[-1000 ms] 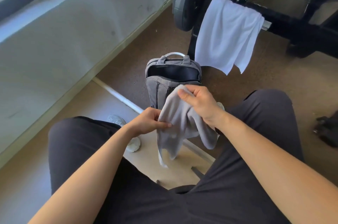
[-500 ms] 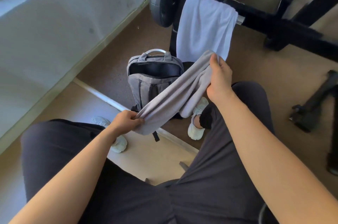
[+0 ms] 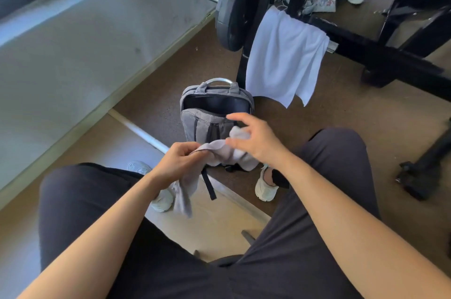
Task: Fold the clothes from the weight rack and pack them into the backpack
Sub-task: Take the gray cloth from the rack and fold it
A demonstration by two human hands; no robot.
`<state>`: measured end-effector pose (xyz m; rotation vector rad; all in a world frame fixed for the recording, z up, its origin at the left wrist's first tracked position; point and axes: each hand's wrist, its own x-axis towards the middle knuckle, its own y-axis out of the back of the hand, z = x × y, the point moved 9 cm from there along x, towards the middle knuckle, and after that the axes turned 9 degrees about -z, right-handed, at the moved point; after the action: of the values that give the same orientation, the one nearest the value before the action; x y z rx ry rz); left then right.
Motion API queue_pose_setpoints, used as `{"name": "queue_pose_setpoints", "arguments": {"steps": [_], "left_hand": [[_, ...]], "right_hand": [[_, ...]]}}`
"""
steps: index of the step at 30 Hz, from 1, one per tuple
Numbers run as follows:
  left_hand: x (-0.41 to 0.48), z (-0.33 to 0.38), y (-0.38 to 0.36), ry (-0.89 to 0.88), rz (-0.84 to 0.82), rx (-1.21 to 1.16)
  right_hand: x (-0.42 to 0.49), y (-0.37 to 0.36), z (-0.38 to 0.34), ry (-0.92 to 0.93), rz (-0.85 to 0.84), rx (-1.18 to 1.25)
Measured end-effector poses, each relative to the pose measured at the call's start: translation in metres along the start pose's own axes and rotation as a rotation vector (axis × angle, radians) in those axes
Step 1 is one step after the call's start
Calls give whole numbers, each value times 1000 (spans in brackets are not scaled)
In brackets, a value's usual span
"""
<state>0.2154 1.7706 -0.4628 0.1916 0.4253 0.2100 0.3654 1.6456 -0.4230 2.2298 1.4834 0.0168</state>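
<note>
- My left hand [image 3: 178, 164] pinches the grey cloth [image 3: 219, 149], which is bunched and not yet folded.
- The backpack [image 3: 210, 125] stands open just behind it; I see nothing packed.
- My right hand [image 3: 256, 138] is spread over the cloth.
- The white cloth [image 3: 285, 59] hangs on the rack [image 3: 380, 54], untouched.

The gray backpack [image 3: 195, 125] stands open. A bunched gray cloth [image 3: 219, 149] is in front; a white cloth [image 3: 283, 59] hangs behind.

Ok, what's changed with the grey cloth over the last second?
Right hand swung the stretched end back down toward the left hand, doubling the grey cloth over; its fingers now spread, grip unclear. Left hand's grip, open backpack and white cloth on the rack unchanged.
</note>
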Motion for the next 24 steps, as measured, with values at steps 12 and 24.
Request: {"name": "queue_pose_setpoints", "arguments": {"steps": [12,24], "left_hand": [[10,-19,-5,-8,-242,110],[19,-46,19,86,-24,156]], "right_hand": [[-1,-12,-10,26,60,-69],[-16,76,25,-105,487,-14]]}}
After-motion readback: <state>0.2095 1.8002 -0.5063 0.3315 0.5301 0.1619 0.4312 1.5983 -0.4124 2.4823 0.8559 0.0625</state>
